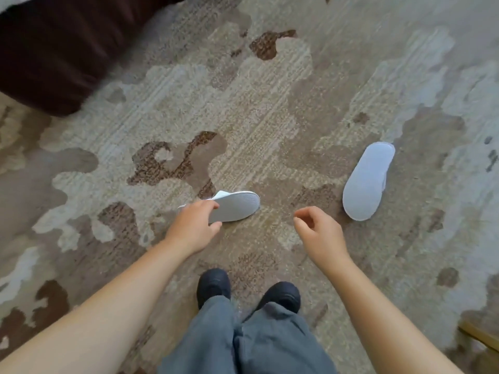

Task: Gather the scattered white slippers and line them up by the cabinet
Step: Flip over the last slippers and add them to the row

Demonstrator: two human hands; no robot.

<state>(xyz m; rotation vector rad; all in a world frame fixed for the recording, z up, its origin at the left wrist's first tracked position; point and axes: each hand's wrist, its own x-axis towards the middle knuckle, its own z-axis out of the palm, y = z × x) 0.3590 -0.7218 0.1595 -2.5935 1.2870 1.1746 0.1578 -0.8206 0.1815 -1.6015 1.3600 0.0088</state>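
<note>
White terry, sole-up: the near slipper (pixel 235 206) lies on the carpet (pixel 270 109) and the left hand (pixel 193 228) curls half-closed over its heel edge, though whether it's truly gripped, I cannot tell. Right hand (pixel 318 233) hangs loosely cupped, empty. The far slipper (pixel 367 182), also flipped, sits well apart to the right. Risk: a thin fingertip pinch lets that floppy sole slide out, and no cabinet's in sight
</note>
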